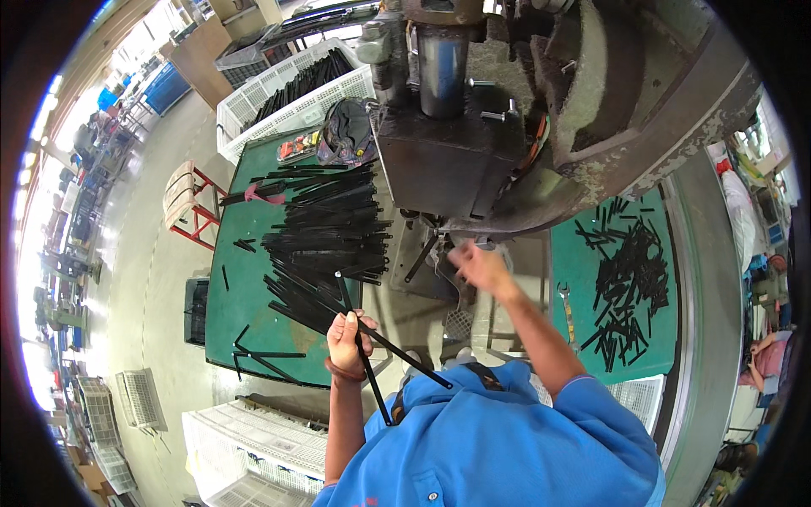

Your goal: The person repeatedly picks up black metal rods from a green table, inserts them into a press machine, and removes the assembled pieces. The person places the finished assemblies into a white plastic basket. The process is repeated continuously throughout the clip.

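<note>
The person in the blue shirt is standing at the big press [473, 127], leaning in over the work. The left hand [348, 336] is curling shut around a couple of long black rods [372, 359], gripping them near the middle so the ends are sticking out past the shirt on one side and up toward the pile on the other. The right hand [477, 266] is reaching in under the head of the press, right by the die area; it is blurring with motion, and I cannot tell whether the fingers are spread or pinching anything.

On the left, the green desk [232, 296] is carrying a thick heap of uncut rods [329, 232], lying mostly crosswise, with a few strays sliding off toward the near edge. On the right, a second green surface [570, 270] is holding a scatter of short black pieces [629, 283], well apart from the long stock.

Judging by the two heaps, the job is looking partly done: a fair batch of short pieces is sitting on the right, but the long pile on the left is looking larger, so plenty seems to be waiting. A white crate [291, 93] of more rods is standing behind the desk, and a red stool [190, 203] is sitting beside it.
</note>
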Motion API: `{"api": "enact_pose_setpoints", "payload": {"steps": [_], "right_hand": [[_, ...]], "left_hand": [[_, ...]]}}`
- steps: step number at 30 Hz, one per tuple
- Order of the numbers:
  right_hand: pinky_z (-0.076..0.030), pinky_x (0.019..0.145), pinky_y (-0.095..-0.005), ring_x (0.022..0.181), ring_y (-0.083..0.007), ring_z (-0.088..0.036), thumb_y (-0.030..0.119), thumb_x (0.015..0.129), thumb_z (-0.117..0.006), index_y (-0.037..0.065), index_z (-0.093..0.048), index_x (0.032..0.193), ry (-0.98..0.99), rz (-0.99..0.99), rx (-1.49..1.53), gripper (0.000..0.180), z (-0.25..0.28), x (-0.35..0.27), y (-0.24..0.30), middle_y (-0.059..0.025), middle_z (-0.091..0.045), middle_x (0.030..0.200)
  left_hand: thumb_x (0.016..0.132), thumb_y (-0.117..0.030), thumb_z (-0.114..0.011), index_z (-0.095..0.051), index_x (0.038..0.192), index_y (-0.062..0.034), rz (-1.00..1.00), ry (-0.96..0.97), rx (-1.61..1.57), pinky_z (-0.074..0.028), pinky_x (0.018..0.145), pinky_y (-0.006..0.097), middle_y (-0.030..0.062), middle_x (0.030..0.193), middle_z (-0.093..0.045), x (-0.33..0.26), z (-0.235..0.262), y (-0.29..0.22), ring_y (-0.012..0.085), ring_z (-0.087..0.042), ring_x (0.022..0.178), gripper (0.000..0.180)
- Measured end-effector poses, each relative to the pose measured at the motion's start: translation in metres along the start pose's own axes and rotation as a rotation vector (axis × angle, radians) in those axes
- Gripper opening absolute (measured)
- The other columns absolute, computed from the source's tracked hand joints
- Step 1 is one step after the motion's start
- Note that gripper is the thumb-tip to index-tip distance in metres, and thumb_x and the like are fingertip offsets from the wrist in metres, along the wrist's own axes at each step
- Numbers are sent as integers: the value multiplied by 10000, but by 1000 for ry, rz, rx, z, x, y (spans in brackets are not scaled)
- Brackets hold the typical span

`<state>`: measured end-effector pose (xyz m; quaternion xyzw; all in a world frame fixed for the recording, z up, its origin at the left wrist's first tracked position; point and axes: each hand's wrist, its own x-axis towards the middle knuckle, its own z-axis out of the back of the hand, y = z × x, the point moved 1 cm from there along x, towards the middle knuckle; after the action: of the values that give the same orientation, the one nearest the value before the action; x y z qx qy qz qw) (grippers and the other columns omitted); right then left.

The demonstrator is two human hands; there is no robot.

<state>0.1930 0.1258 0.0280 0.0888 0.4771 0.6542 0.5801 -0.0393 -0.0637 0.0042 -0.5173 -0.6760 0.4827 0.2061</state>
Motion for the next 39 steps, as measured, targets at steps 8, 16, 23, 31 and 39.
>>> {"api": "enact_pose_setpoints", "payload": {"steps": [8, 16, 23, 31, 39], "right_hand": [[-474, 718, -387, 879, -278, -610, 182, 800, -606, -18, -588, 1017, -766, 681, -433, 295, 10, 138, -48, -168, -636, 919], [-461, 765, -397, 922, -307, -586, 150, 800, -590, 12, -595, 1015, -955, 807, -482, 255, 18, 139, -62, -158, -633, 947], [-449, 806, -407, 960, -331, -565, 122, 801, -575, 37, -601, 1013, -921, 942, -350, 230, 39, 98, -55, -150, -629, 971], [-445, 710, -263, 793, -106, -526, 209, 884, -579, 77, -603, 929, -114, 726, 44, 141, -12, 53, -8, -4, -583, 834], [-441, 751, -316, 824, -141, -531, 298, 887, -542, 74, -566, 901, 45, 273, 452, 226, -15, 42, 11, -18, -573, 837]], "left_hand": [[950, -190, -462, -544, 959, -13, 50, 51, 96, -319, 346, 188, 97, 739, -629, -12, -45, -7, 66, -402, 367, 195], [950, -211, -465, -541, 973, -22, 154, 196, 103, -361, 371, 200, 118, 778, -628, -14, -77, -2, 78, -444, 402, 205], [947, -223, -471, -549, 968, -26, 184, 216, 124, -365, 376, 207, 109, 777, -626, -7, -76, -2, 84, -455, 418, 213], [957, -199, -449, -532, 989, -29, 203, 248, 69, -359, 378, 204, 99, 776, -625, -4, -63, 0, 81, -450, 415, 193], [961, -187, -430, -520, 990, -17, 209, 268, 1, -338, 364, 185, 94, 784, -625, -5, -50, -2, 70, -446, 416, 194]]}}
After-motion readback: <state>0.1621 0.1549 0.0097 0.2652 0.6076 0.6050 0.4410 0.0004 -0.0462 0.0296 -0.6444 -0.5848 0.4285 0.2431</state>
